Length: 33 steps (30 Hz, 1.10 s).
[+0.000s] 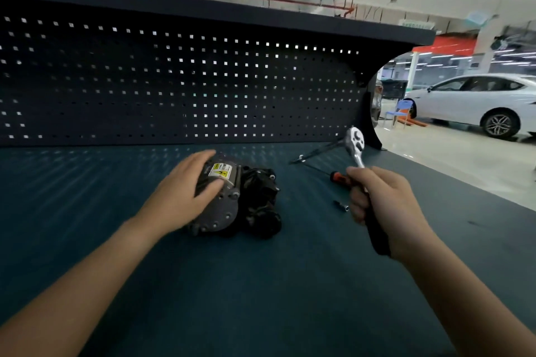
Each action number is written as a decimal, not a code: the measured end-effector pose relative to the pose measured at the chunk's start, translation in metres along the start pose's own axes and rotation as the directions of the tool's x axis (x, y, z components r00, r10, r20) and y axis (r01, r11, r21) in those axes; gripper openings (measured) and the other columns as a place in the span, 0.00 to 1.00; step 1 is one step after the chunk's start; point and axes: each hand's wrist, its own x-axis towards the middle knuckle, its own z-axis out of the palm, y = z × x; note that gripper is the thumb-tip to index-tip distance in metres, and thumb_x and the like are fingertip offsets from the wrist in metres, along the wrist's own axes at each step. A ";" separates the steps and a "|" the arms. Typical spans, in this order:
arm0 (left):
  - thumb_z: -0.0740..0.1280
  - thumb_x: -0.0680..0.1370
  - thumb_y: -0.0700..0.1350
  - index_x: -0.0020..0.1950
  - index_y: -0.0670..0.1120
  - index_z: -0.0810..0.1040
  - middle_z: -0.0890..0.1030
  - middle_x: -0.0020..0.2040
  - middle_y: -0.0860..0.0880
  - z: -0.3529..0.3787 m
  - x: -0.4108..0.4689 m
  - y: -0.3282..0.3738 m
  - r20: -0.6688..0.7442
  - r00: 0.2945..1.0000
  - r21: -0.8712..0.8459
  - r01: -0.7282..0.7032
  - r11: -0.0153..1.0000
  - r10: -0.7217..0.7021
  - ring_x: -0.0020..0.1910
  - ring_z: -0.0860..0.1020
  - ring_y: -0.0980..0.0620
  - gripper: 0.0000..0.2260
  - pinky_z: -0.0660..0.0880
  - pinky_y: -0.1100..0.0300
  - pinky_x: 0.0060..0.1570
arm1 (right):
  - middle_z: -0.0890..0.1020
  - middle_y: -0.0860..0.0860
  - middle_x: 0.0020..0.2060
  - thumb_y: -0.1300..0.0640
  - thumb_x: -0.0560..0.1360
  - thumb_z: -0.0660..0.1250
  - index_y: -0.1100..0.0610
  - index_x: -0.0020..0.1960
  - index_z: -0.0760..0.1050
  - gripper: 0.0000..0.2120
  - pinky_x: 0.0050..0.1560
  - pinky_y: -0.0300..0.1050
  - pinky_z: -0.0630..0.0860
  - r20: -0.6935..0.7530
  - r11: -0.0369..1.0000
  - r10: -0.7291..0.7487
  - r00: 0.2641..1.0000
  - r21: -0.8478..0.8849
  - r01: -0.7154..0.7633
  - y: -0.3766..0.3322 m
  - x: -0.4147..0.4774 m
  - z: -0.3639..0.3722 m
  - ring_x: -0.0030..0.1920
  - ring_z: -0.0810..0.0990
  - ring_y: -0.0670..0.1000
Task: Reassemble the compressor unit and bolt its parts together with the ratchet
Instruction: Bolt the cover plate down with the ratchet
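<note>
Now the left hand [185, 185] is resting open on the compressor [232, 200], and the right hand [380, 205] is gripping the ratchet [357, 147]. Under torque, the lightly steadied compressor could be rolling away.

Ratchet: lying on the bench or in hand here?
In hand. The right hand grips the ratchet by its black handle, head raised above the bench.
</note>
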 end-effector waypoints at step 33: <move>0.57 0.81 0.46 0.66 0.47 0.72 0.69 0.62 0.59 0.027 -0.005 -0.018 -0.013 0.991 -0.339 0.121 0.933 -0.134 0.64 0.66 0.62 0.15 0.57 0.83 0.54 | 0.79 0.57 0.56 0.57 0.74 0.67 0.61 0.56 0.80 0.13 0.61 0.45 0.66 0.127 0.608 -0.431 0.893 -0.691 0.391 0.059 0.044 0.056 0.60 0.74 0.56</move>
